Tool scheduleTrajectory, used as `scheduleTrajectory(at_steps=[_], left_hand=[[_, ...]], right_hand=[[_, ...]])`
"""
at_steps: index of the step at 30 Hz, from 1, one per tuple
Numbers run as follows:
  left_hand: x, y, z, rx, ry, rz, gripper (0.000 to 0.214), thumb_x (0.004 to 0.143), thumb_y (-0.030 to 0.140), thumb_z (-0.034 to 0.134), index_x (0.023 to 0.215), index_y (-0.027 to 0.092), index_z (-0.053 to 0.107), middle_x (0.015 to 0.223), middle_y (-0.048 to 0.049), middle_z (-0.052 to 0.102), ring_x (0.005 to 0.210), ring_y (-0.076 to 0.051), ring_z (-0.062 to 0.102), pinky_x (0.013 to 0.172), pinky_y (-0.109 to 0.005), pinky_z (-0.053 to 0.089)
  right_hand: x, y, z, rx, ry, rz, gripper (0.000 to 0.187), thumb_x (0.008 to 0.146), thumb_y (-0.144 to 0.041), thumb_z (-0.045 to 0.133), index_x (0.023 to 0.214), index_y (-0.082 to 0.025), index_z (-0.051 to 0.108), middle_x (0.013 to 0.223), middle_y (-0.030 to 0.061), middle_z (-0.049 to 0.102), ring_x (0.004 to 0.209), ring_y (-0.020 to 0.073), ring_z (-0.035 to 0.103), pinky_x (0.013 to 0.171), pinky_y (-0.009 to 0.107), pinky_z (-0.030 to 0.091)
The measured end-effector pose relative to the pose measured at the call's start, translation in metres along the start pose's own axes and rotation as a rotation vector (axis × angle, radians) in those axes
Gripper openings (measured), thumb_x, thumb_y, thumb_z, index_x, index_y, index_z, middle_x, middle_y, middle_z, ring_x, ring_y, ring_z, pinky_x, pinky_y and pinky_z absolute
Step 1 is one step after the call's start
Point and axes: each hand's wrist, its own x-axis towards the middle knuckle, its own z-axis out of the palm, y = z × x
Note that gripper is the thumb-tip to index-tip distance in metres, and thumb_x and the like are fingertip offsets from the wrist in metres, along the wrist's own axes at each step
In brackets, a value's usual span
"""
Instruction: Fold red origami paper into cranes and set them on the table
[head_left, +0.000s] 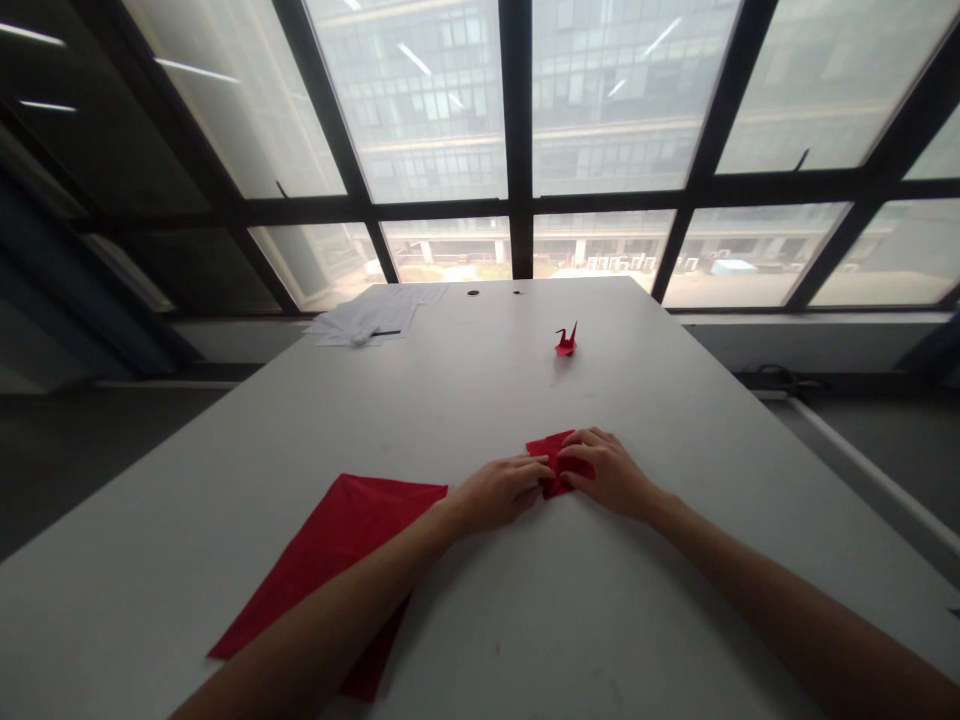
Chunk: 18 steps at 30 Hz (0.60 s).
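Note:
A small folded piece of red paper (pixel 549 445) lies on the white table in front of me. My left hand (pixel 496 492) grips its left edge, with the fingertips on the paper. From the other side my right hand (pixel 611 474) is closed on the right part, fingers bent over it. The hands partly cover the paper, so its exact fold is hard to make out. Under my left forearm lies a larger red paper sheet (pixel 319 545), flat on the table. A finished red paper crane (pixel 566 346) stands farther back, beyond my right hand.
The white table (pixel 465 400) runs toward tall windows in dark frames (pixel 520 130). White papers (pixel 367 315) with a dark pen (pixel 386 332) and a crumpled whitish item sit at its far left. A round dark hole (pixel 473 293) is near the far edge.

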Motion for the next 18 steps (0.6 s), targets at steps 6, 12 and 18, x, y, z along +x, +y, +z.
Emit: scheduleTrajectory(at_steps=[6, 12, 18], left_hand=[[0.005, 0.002, 0.012, -0.076, 0.105, -0.075, 0.017, 0.094, 0.024, 0.059, 0.106, 0.021, 0.072, 0.113, -0.0057, 0.070, 0.100, -0.018, 0.067, 0.093, -0.027, 0.050], [0.005, -0.007, 0.016, -0.176, 0.161, -0.072, 0.019, 0.093, 0.018, 0.059, 0.102, 0.020, 0.075, 0.109, -0.0077, 0.073, 0.106, -0.019, 0.067, 0.096, -0.029, 0.050], [0.001, -0.014, 0.009, -0.193, 0.084, -0.032, 0.035, 0.088, 0.002, 0.050, 0.106, 0.019, 0.075, 0.116, -0.0078, 0.072, 0.120, -0.020, 0.062, 0.105, -0.031, 0.046]], right_hand=[[0.000, -0.008, 0.001, -0.073, 0.015, 0.055, 0.021, 0.079, -0.026, 0.077, 0.099, -0.028, 0.072, 0.099, 0.0032, 0.066, 0.098, 0.0233, 0.057, 0.093, 0.040, 0.040], [0.000, -0.009, -0.001, -0.069, -0.009, 0.066, 0.016, 0.083, -0.028, 0.073, 0.099, -0.029, 0.073, 0.097, 0.0036, 0.064, 0.096, 0.0226, 0.057, 0.090, 0.039, 0.040], [0.001, -0.005, 0.000, -0.035, -0.002, 0.094, 0.014, 0.084, -0.026, 0.071, 0.098, -0.030, 0.074, 0.096, 0.0031, 0.064, 0.094, 0.0220, 0.057, 0.088, 0.037, 0.042]])
